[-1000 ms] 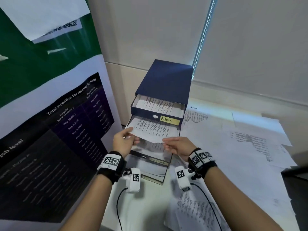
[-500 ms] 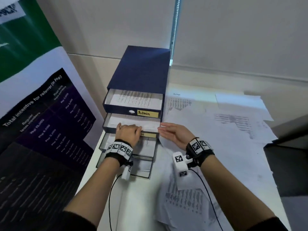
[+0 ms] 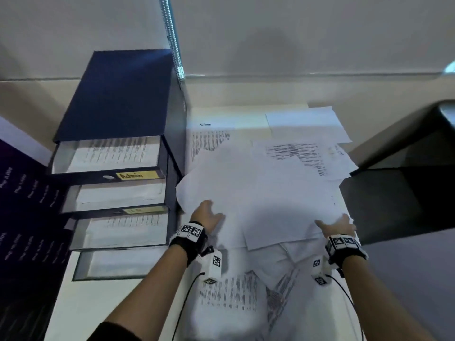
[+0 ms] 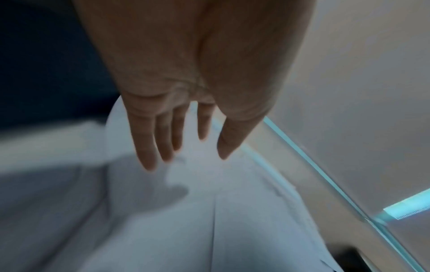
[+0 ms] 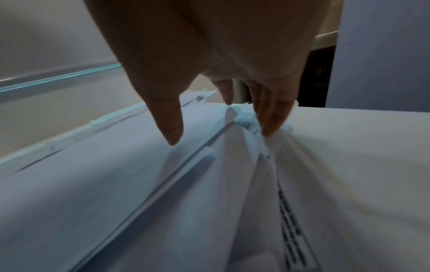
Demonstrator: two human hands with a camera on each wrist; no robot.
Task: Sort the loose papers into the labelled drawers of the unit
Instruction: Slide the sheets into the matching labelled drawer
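Note:
The dark blue drawer unit (image 3: 118, 94) stands at the left with its drawers pulled out in steps. Its top drawer carries a yellow "Admin" label (image 3: 136, 175), and each drawer holds white sheets. Loose papers (image 3: 258, 193) lie spread over the table to the right of the unit. My left hand (image 3: 206, 216) rests on the pile's left edge; the left wrist view shows its fingers (image 4: 163, 139) straight above a blank sheet (image 4: 209, 211). At the pile's right edge, my right hand (image 3: 334, 227) has its fingertips (image 5: 270, 125) on ruffled sheet edges (image 5: 263, 147), thumb spread apart. Neither hand grips anything.
A dark printed poster (image 3: 19, 217) leans at the far left beside the unit. A black chair or case (image 3: 394, 193) sits against the table's right edge. A bead chain (image 3: 172, 45) hangs down the wall behind. More printed sheets (image 3: 229, 291) lie near the front edge.
Both hands left the second drawer, where the sheet now lies, and moved right onto the loose pile. The head view swung right and down.

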